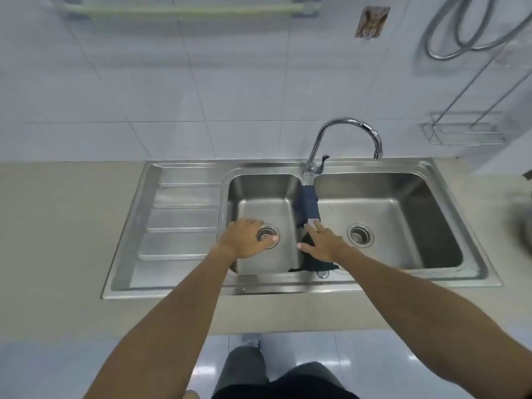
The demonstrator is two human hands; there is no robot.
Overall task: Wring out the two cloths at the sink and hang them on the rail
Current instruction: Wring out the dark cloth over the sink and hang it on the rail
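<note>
A steel double sink (288,283) is set in the counter. Over the divider between its two basins lie two cloths: a dark blue cloth (308,205) at the back and a black cloth (316,264) at the front. My right hand (324,244) lies on the black cloth with fingers spread, its fingertips reaching the near end of the blue one. My left hand (244,239) hovers over the left basin near its drain, fingers loosely curled, holding nothing. The pale rail (184,9) is fixed high on the tiled wall at the upper left.
A curved tap (345,133) stands behind the divider, its spout over the right basin. A ridged drainboard (184,217) lies left of the basins. A wire rack (463,129) and a looped metal hose (466,30) hang on the right wall. The beige counter (57,226) surrounds the sink.
</note>
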